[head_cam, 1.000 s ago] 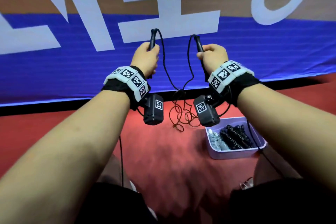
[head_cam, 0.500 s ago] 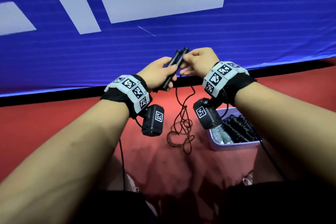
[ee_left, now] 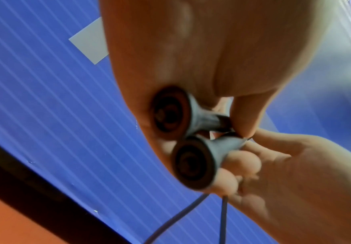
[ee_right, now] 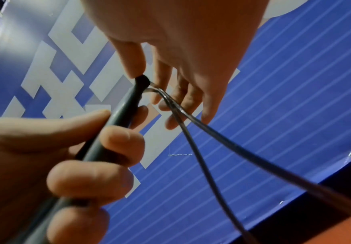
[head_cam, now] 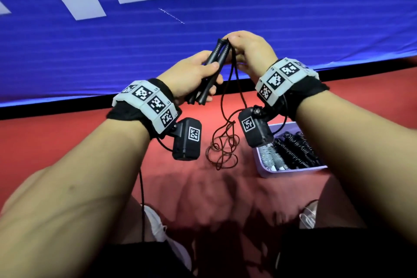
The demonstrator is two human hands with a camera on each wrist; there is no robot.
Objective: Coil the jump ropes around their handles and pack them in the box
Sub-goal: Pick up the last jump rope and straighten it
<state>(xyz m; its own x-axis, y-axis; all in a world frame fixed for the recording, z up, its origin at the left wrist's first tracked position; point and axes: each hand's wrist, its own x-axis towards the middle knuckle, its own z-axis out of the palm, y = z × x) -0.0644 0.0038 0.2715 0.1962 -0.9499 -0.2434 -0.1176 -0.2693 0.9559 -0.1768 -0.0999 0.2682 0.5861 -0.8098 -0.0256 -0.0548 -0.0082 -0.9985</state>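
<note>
Left hand: wrapped round both handles, keeping them paired for winding.
Right hand: pinching the rope at the handle tips.
Box: on the floor, right.

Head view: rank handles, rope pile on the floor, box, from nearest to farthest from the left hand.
1. Handles: gripped in the left hand.
2. Rope pile: on the red floor, below and just right of that hand.
3. Box: farther right on the floor, under the right wrist.
</note>
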